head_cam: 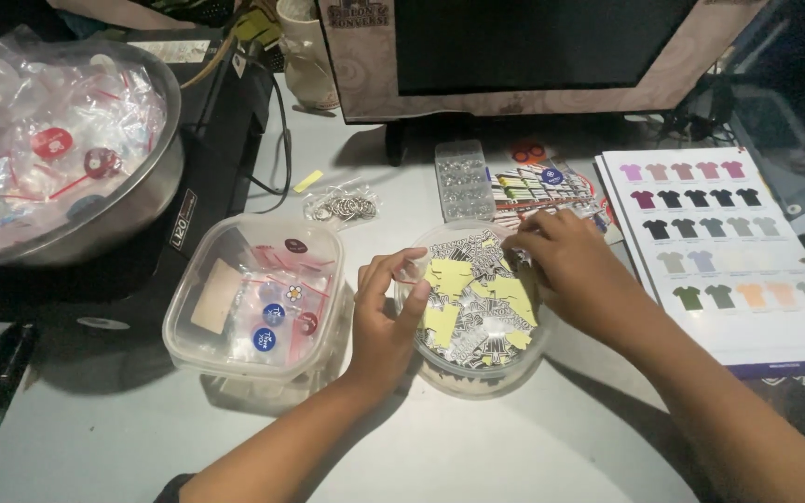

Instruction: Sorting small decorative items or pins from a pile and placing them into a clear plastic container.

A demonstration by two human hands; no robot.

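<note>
A round clear tub (466, 377) stands on the grey desk, filled with yellow-backed and black-and-white printed cut-outs (477, 298). My left hand (386, 312) rests on the tub's left rim with fingers curled over the edge, touching the cut-outs. My right hand (561, 256) reaches over the far right rim, its fingertips pinched among the cut-outs at the top. Whether a piece is held between those fingers I cannot tell.
A square clear tub (225, 349) with bagged round badges sits to the left. A big metal bowl (156, 200) of bagged badges is far left. A bag of metal rings (342, 207), a clear parts box (463, 179), a shirt colour chart (719, 247) and a monitor (533, 56) surround.
</note>
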